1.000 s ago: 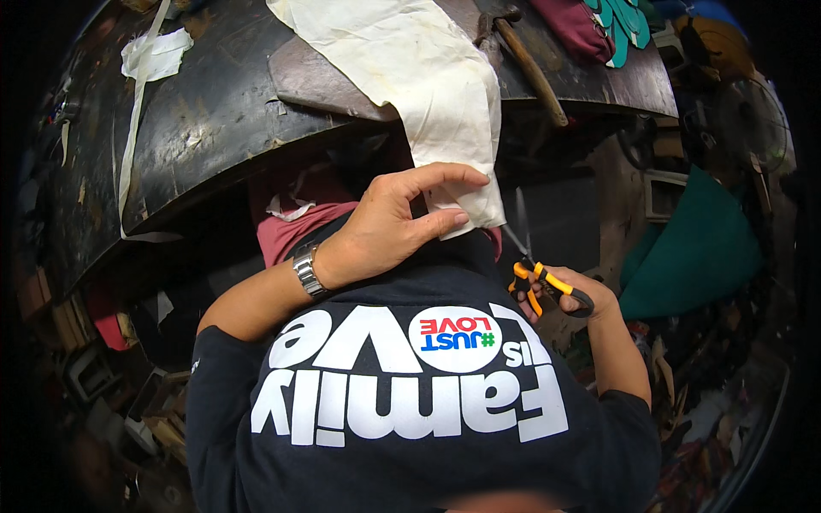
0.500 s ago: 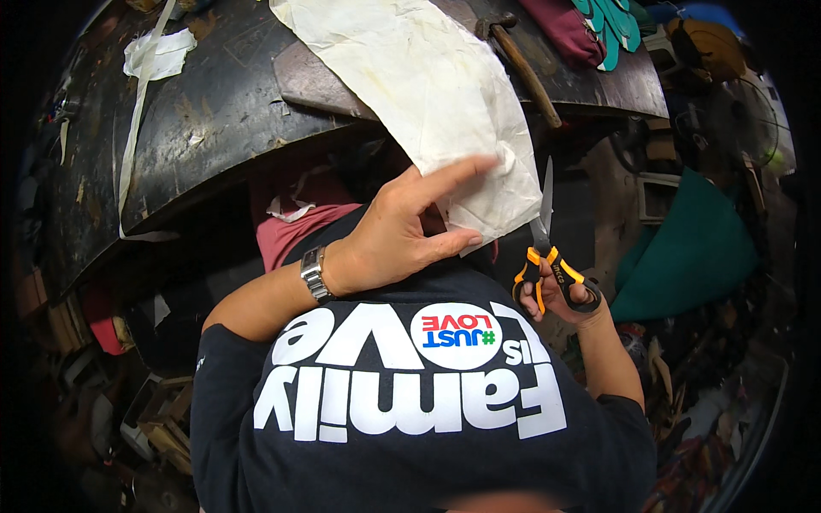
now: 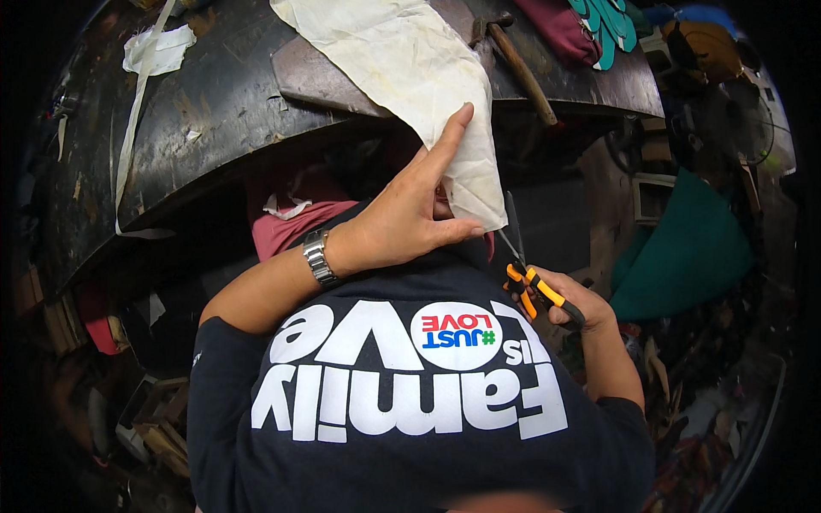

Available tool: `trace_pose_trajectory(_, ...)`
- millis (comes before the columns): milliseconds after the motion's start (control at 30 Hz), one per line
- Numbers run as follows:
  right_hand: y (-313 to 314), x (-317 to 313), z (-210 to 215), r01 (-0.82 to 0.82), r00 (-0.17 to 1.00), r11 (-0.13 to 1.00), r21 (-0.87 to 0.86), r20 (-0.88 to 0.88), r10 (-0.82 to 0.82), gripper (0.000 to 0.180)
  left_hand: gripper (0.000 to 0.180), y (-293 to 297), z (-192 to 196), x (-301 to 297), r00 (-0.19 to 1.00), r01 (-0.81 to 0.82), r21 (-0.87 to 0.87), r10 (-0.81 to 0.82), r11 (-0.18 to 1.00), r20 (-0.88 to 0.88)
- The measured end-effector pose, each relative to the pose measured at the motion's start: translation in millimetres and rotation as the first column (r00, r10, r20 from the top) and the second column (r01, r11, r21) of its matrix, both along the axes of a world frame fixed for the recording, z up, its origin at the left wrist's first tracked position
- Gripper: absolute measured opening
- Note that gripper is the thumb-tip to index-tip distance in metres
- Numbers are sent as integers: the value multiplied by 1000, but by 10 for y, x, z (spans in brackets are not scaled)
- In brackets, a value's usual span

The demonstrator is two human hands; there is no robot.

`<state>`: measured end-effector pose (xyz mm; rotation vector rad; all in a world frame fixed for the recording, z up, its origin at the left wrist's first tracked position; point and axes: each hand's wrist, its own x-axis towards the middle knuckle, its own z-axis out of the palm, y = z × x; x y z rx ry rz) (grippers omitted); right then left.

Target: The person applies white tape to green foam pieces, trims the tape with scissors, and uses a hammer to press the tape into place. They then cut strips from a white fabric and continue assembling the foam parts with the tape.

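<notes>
A long sheet of off-white cloth (image 3: 410, 73) hangs from the dark table toward my body. My left hand (image 3: 389, 218) grips its near end; the index finger stretches over the top, the thumb lies at the near edge, and the other fingers are hidden behind it. Orange-and-black scissors (image 3: 540, 291) sit in my right hand (image 3: 571, 303), with fingers in and around the handles. The blades stand apart close to the cloth's near right corner; one blade's tip is hidden by the cloth's edge or nearly touches it, I cannot tell which.
The dark worn table (image 3: 214, 111) carries a flat stone-like slab (image 3: 321, 77), a hammer (image 3: 522, 73), a white scrap (image 3: 160, 50) and a pale strap (image 3: 137, 128). Teal gloves (image 3: 609, 30) lie at the far right. Beyond my right hand is a green sheet (image 3: 684, 252).
The cloth's near end has shifted left and looks narrower, folded or turned. My left index finger points farther up. The scissors have tilted and moved slightly left, their blades spreading.
</notes>
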<state>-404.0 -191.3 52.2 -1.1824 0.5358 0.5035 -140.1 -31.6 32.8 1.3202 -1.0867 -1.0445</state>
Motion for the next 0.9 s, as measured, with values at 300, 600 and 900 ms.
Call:
trace_pose_trajectory(300, 79, 32, 89, 9, 1000, 990, -142, -13, -11, 70, 119, -53, -60, -38, 998, -27, -52, 29, 998, 55)
trace_pose_trajectory(600, 214, 90, 133, 153, 984, 983, -102, -75, -161, 68, 115, -66, 0, -73, 994, 11, -65, -18, 998, -109)
trace_pose_trajectory(900, 233, 55, 139, 213, 970, 975, -61, -109, -219, 52, 115, -85, -78, -64, 998, -34, -133, 27, 991, -53)
